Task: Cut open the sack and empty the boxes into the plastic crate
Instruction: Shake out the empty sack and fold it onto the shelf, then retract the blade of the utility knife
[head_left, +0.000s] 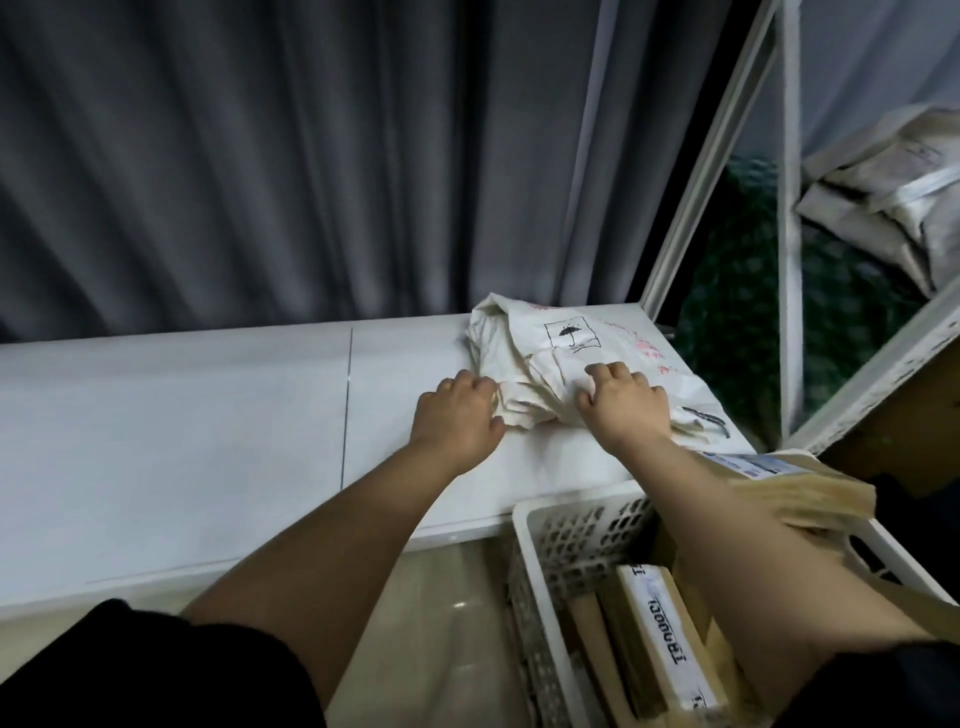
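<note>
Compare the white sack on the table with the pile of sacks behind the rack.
The white sack lies crumpled on the table, gripped by the left hand and right hand; the sack pile sits untouched. The table sack shows an umbrella mark; the pile's print is too blurred. Both are off-white fabric.

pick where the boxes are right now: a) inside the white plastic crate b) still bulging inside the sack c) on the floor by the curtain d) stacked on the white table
a: the boxes stand on edge inside the white plastic crate, while the sack lies limp and crumpled on the white table under the left hand and right hand.
</note>
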